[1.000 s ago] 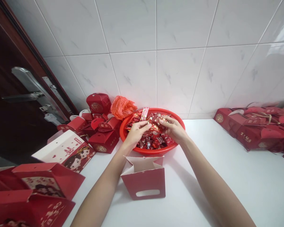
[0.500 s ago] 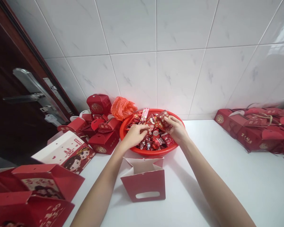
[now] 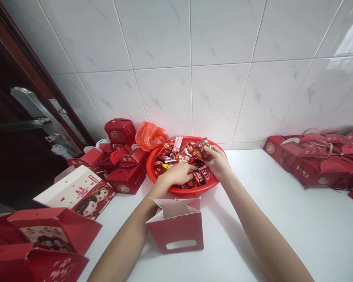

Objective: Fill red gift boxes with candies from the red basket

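My right hand [image 3: 219,159] is closed on a dark red candy packet [image 3: 202,149] with a gold pattern, held over the right side of a red plastic basket [image 3: 191,191]. Wrapped candies [image 3: 168,158], mostly red, fill that basket. Among them reaches my left hand [image 3: 181,173], its fingers apart and pointing down into the pile; the fingertips are partly hidden. Just in front of the basket, between my forearms, stands a red paper box [image 3: 176,231] with its top open, a white inside and an oval handle cutout.
Closed red gift boxes [image 3: 126,178] are stacked at the left by a crumpled red plastic bag [image 3: 150,136]. Nearer lie a white-and-red printed box [image 3: 76,188] and more red boxes [image 3: 55,231]. Tied red boxes [image 3: 317,164] line the right. A door handle [image 3: 32,103] is at far left.
My left hand has moved right and down, deeper into the candies. My right hand keeps its packet in nearly the same place. The view has shifted slightly.
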`<action>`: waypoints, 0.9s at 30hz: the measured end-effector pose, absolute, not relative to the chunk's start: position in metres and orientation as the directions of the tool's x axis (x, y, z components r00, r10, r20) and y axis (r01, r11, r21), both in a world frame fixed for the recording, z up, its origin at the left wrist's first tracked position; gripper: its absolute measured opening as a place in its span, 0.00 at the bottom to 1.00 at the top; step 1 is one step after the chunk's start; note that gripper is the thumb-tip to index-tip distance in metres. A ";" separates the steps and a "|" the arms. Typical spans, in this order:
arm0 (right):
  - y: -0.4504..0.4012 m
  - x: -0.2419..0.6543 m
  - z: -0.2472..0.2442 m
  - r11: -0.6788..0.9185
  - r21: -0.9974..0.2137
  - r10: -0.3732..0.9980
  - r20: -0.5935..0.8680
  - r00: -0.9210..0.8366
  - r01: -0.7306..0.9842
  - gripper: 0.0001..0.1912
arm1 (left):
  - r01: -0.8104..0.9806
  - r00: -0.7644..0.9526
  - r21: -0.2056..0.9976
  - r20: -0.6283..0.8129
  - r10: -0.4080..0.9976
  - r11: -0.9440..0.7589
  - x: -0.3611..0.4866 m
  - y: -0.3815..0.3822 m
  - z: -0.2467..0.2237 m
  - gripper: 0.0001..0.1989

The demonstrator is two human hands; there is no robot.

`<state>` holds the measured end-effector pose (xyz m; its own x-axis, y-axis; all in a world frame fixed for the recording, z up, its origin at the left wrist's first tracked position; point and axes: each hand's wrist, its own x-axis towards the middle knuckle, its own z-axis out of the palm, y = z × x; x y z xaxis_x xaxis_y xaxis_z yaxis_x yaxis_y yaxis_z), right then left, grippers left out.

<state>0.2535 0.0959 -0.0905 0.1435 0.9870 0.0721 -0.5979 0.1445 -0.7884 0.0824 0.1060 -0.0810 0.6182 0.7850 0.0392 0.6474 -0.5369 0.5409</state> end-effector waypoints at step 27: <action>0.088 0.256 -0.084 0.015 -0.826 0.993 0.079 -0.088 -0.564 0.21 | 0.289 0.286 0.890 0.271 0.919 -0.353 0.073 0.105 -0.082 0.20</action>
<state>0.2565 0.0883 -0.0835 -0.0883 0.9930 0.0788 -0.5638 0.0154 -0.8258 0.0727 0.1052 -0.0823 0.2861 0.9190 0.2712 0.2891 -0.3526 0.8900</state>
